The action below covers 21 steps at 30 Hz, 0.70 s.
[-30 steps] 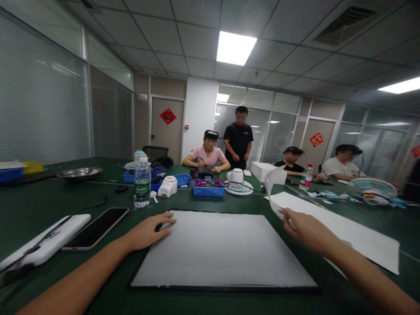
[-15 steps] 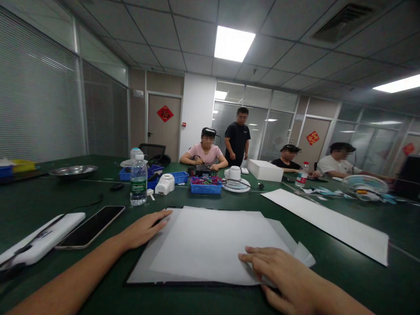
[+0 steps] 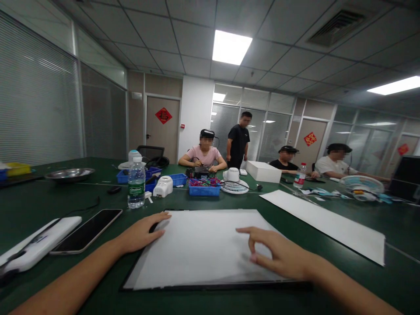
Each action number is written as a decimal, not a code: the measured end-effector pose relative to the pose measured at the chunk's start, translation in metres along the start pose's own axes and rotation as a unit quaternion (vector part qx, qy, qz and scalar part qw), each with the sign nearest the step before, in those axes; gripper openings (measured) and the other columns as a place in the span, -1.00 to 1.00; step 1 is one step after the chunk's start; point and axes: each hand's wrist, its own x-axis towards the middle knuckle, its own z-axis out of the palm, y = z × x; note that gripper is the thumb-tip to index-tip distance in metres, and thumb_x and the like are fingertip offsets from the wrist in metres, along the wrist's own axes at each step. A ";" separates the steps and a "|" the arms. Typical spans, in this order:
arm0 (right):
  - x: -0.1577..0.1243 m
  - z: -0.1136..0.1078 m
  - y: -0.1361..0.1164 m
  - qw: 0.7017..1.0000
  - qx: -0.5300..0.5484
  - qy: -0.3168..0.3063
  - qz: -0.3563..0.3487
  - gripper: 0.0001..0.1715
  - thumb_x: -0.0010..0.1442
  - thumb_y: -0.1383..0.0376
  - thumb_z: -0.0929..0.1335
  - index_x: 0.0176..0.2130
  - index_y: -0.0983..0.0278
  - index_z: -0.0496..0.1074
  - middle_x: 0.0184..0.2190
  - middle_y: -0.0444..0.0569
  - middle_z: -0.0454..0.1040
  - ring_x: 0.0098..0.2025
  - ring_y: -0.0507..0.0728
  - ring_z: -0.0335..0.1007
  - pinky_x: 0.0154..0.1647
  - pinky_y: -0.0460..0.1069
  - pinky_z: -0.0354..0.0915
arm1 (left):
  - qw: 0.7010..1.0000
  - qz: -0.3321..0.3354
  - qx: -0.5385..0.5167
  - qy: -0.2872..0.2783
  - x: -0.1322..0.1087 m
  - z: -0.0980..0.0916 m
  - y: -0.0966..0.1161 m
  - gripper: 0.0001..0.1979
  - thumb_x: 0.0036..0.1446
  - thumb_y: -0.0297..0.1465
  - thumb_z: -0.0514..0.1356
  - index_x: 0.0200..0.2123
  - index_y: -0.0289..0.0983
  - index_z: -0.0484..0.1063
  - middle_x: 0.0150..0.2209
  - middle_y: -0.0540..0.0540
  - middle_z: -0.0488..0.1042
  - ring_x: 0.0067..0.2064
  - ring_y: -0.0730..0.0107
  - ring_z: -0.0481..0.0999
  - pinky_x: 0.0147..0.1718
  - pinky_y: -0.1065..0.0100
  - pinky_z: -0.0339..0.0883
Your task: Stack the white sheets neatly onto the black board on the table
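A white sheet of paper (image 3: 200, 245) lies flat on a dark board (image 3: 213, 286) on the green table in front of me. My left hand (image 3: 142, 232) rests open, palm down, on the sheet's far left corner, fingers stretched out. My right hand (image 3: 278, 256) hovers just over the sheet's right part, fingers loosely spread and partly curled, holding nothing. A stack of long white sheets (image 3: 324, 223) lies to the right of the board.
A black phone (image 3: 87, 236) and a white device (image 3: 36, 247) lie at left. Farther off stand a water bottle (image 3: 136, 188), blue trays (image 3: 204, 189), small white fans (image 3: 234, 183) and a white box (image 3: 264, 171). Several people are at the table's far side.
My right hand brought a sheet from the right stack onto the board, squared it up, then lifted off toward the sheet's middle. My left hand stayed on the corner.
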 end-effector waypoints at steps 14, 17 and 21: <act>-0.091 -0.004 0.246 0.840 -0.165 0.092 0.509 -0.30 0.32 0.02 0.16 0.23 0.42 0.32 0.11 0.39 0.40 0.10 0.46 0.39 0.03 0.31 0.30 | 0.999 0.016 -0.028 -0.024 0.002 0.000 -0.006 -0.53 0.20 -0.24 0.07 0.17 0.00 0.43 0.37 0.07 0.19 0.41 0.11 0.08 0.36 0.01 -0.09; -0.093 -0.005 0.248 0.839 -0.187 0.067 0.506 -0.45 0.35 0.05 0.24 0.17 0.32 0.37 0.04 0.20 0.47 0.06 0.29 0.42 0.06 0.23 0.31 | 0.999 0.016 -0.030 -0.026 0.003 0.002 -0.007 -0.52 0.20 -0.22 0.06 0.18 -0.01 0.41 0.38 0.06 0.19 0.41 0.11 0.07 0.37 -0.01 -0.11; -0.072 -0.007 0.216 0.839 -0.233 0.084 0.485 -0.59 0.33 0.07 0.32 -0.08 0.36 0.45 -0.13 0.07 0.50 -0.09 0.16 0.45 0.00 0.17 0.35 | 0.999 0.015 -0.026 -0.022 0.002 0.001 -0.004 -0.53 0.20 -0.20 0.06 0.17 -0.03 0.43 0.36 0.03 0.22 0.40 0.11 0.10 0.36 0.00 -0.07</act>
